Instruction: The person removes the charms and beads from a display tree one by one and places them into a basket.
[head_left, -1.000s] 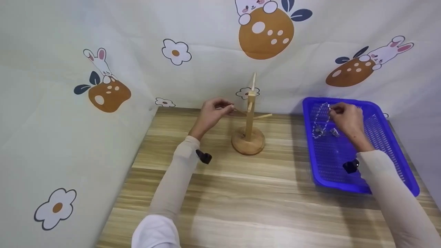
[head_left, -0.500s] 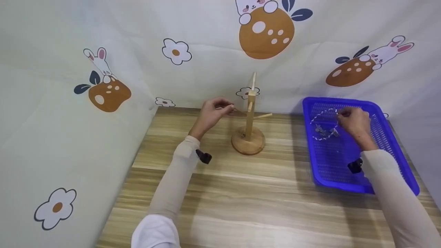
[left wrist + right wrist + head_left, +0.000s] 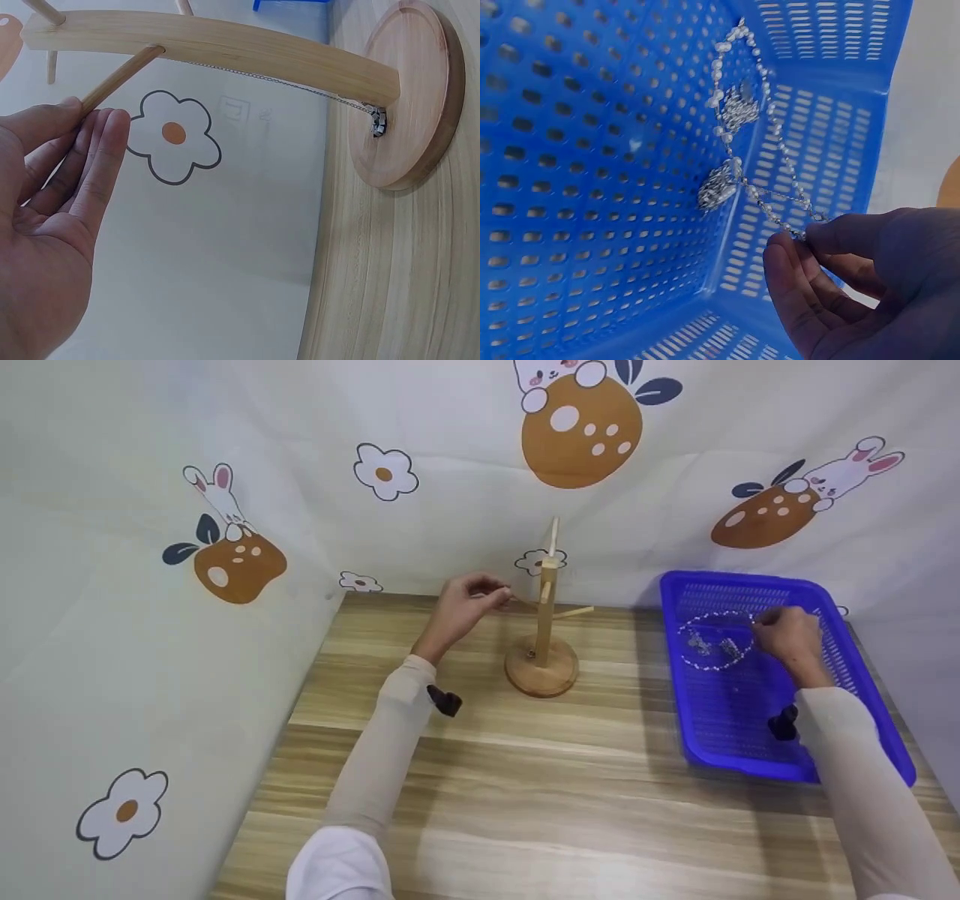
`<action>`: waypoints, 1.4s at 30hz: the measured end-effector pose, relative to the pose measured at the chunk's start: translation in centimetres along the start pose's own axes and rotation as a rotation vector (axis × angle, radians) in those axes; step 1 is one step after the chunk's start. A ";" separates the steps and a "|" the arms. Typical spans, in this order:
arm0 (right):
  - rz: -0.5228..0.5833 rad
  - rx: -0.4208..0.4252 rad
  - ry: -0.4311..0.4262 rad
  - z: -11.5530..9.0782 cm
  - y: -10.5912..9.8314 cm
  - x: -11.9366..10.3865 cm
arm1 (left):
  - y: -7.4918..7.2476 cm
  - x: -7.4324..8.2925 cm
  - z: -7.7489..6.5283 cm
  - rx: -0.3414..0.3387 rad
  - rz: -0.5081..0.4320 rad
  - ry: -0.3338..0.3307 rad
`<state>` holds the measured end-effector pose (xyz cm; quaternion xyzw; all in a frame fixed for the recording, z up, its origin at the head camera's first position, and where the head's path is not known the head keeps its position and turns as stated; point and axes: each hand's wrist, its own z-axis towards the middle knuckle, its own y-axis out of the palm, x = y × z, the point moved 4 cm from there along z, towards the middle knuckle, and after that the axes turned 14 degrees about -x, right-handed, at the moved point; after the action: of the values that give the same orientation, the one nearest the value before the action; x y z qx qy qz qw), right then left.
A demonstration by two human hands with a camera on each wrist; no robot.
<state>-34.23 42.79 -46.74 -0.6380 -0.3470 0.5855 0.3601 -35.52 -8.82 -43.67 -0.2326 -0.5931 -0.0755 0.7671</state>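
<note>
A wooden jewellery stand [image 3: 545, 622], with an upright post, several pegs and a round base, stands on the table. My left hand [image 3: 465, 609] pinches the tip of one peg [image 3: 124, 75] between thumb and fingers. Along the post hangs a fine silver chain [image 3: 277, 80], its dark, sparkling pendant [image 3: 378, 121] at the base. Inside the blue basket, my right hand [image 3: 793, 641] pinches a pearl-beaded necklace [image 3: 781, 144] at one end. The necklace spreads in a loop. Two small heaps of silver chain [image 3: 740, 114] lie in the basket within the loop in the head view.
The blue plastic basket [image 3: 679, 720] with slotted walls stands at the right of the wood-grain table [image 3: 480, 780]. Behind and at the left is a pale cloth wall [image 3: 450, 532] printed with rabbits, fruit and flowers. The stand is close to that back wall.
My right hand has moved right and toward me, pulling the necklace from a narrow hanging loop into a wider round one. My left hand has stayed at the peg.
</note>
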 end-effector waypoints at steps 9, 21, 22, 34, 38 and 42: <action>-0.028 -0.069 0.072 0.1 0.3 1.2 | -0.1 0.1 0.1 0.005 0.018 -0.019; -0.067 -0.053 0.062 0.1 0.4 1.3 | 0.0 0.2 0.0 0.013 0.036 -0.020; -0.066 -0.054 0.060 0.0 0.4 1.3 | -0.1 0.2 0.0 0.012 0.037 -0.018; -0.028 -0.070 0.026 0.1 0.5 0.8 | 0.0 0.2 -0.1 0.024 0.027 -0.015; 0.015 -0.070 -0.019 -0.1 0.2 -0.7 | 0.1 0.1 0.0 0.023 0.028 -0.019; 0.091 -0.101 -0.037 -0.3 -0.1 -3.4 | 0.0 0.1 0.1 0.019 0.014 -0.011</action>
<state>-34.21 39.86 -44.91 -0.6597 -0.3533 0.5946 0.2939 -35.53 -8.76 -43.53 -0.2301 -0.5962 -0.0634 0.7665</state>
